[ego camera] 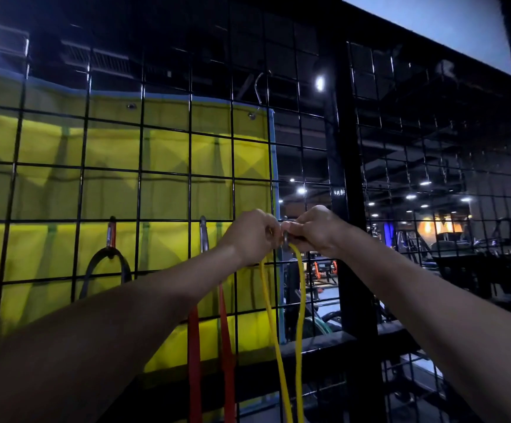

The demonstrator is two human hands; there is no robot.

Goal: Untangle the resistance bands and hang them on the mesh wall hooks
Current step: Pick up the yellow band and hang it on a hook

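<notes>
While both hands meet at the mesh wall (162,166), the yellow band (278,315) is going onto its hook (285,242).

Big yellow banner (110,190) behind the mesh, then the bands: black band (107,261) on its orange clip, red band (193,346) dangling, yellow loop hanging from the hands. Left hand (252,236) and right hand (312,232) are curled tight around the band's top at the hook. Best seat the loop fully before letting go. No containers visible here.

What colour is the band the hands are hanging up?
Yellow. The yellow band shows best in the head view, below both hands.
</notes>
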